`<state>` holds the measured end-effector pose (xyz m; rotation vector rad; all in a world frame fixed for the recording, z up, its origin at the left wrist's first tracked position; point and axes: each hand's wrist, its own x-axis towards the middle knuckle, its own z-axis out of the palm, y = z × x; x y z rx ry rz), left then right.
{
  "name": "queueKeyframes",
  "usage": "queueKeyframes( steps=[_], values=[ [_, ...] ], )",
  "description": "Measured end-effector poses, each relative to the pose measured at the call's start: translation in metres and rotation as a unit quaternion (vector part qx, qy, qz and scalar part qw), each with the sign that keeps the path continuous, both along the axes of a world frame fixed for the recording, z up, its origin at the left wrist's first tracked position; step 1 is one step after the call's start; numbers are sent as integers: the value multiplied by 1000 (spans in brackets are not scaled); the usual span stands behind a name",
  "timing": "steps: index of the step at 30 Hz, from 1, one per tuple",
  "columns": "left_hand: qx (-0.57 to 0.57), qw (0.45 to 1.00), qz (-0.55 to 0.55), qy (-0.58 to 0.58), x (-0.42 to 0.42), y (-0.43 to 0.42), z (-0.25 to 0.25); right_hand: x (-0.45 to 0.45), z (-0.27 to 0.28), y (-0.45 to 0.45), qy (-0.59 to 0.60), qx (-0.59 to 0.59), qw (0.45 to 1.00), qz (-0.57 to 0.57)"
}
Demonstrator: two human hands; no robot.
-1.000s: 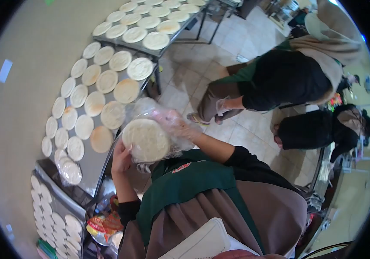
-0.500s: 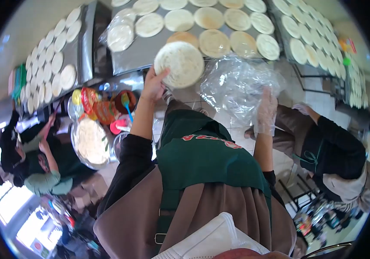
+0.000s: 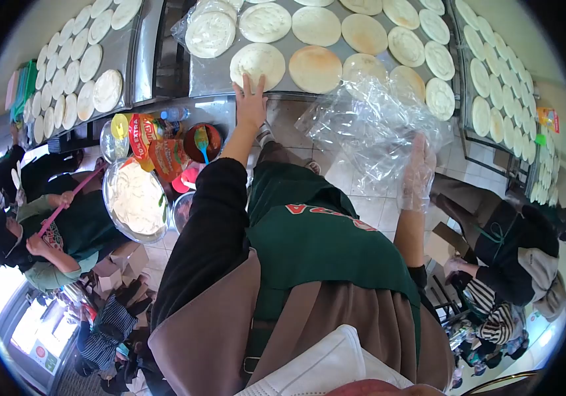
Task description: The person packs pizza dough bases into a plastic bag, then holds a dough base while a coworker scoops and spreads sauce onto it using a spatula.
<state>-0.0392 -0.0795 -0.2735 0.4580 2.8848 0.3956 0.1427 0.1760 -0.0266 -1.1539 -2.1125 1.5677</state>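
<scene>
A pale round flatbread (image 3: 256, 64) lies on a grey metal table (image 3: 207, 82), at its near edge, directly under the fingertips of the left hand (image 3: 250, 104). That bare hand is palm down with its fingers spread and extended, pressing or resting on the bread's near side and gripping nothing. Just to the right of the left hand lies a browned flatbread (image 3: 316, 68). Beyond the left hand and slightly to its left, other flatbreads sit in clear plastic wrapping (image 3: 210, 33).

The right hand (image 3: 417, 173), in a clear glove, is well to the right of the left one and nearer the body. A crumpled clear plastic bag (image 3: 362, 135) spreads out from its fingers toward the table edge, partly overlapping two flatbreads; glare and see-through layers blur the contact, so I cannot tell whether the fingers close on the bag.

Left of the left hand and below table level stand a bowl of red sauce (image 3: 212, 137) with a blue spatula (image 3: 202, 140), red packets (image 3: 143, 138) and a large bowl of white mixture (image 3: 136, 198). Farther left, a co-worker's hands hold a pink stick (image 3: 65, 204).
</scene>
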Motion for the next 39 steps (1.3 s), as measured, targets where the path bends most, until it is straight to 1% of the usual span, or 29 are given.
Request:
queueKeyframes(
  steps=[1,2,3,5,6,8,9,10,11,13,14,16,17,19,20,22,23,25,26,27,28,29,31,32,33,34,35,37,39],
  values=[
    [2,998,-40,57,-2,-2,-8,-4,2,-2,7,-29,999,-15],
    [4,990,-80,115,-4,-5,-17,-6,-1,-3,4,-29,999,-14],
    [4,991,-78,113,-3,-5,-13,-8,-5,-1,-12,-20,1000,-18],
    [97,993,-25,55,-4,-1,16,-19,-7,-2,-24,-12,1000,-16],
    [96,994,-20,57,-11,-2,30,-25,-5,-4,-29,7,1000,-9],
    [192,976,99,-10,-25,-6,49,-37,-4,-7,-32,25,999,3],
    [192,976,103,-8,-38,-13,36,-42,-5,-9,-30,26,999,4],
    [227,956,176,67,-60,-23,12,-46,-6,-11,-28,27,999,5],
    [259,923,246,142,-84,-34,-4,-50,-10,-10,-28,27,999,9],
    [284,894,323,126,-130,-59,-10,-57,-21,-6,51,-124,991,-18],
    [286,892,325,128,-153,-70,-18,-63,-20,-8,52,-122,991,-15],
    [284,873,388,79,-188,-85,-32,-72,-16,-13,58,-98,994,5],
    [285,872,390,79,-198,-87,-36,-79,-15,-15,57,-96,994,7],
    [341,820,460,34,-211,-90,-39,-91,-11,-22,29,-31,998,34],
    [341,818,462,34,-213,-93,-41,-96,-14,-23,28,-31,998,37],
    [468,766,425,-118,-214,-98,-40,-106,-22,-25,31,57,997,30],
    [470,764,427,-119,-212,-97,-40,-111,-20,-28,30,60,997,33],
    [659,638,372,-141,-190,-84,1,-122,-14,-36,-20,33,998,49],
    [690,619,333,-172,-183,-85,20,-127,-14,-39,-21,36,998,53],
    [692,616,335,-171,-179,-86,27,-132,-13,-41,-45,67,995,64],
    [712,600,312,-186,-175,-86,31,-138,-13,-42,-69,98,990,76],
    [732,584,290,-199,-172,-89,34,-144,-13,-47,-70,100,989,80],
    [740,581,273,-200,-167,-93,40,-158,-13,-57,-10,158,983,89],
    [746,581,254,-204,-163,-95,42,-164,-15,-57,-10,159,983,95],
    [747,579,258,-199,-156,-93,57,-170,-17,-57,20,172,979,105],
    [773,553,237,-201,-148,-87,80,-177,-18,-57,50,183,975,115],
    [797,527,214,-202,-141,-82,96,-185,-16,-59,53,182,974,122],
    [798,522,212,-214,-129,-78,108,-200,-4,-67,106,180,973,100],
    [801,516,207,-223,-119,-71,121,-216,7,-65,118,187,970,104]
  ],
)
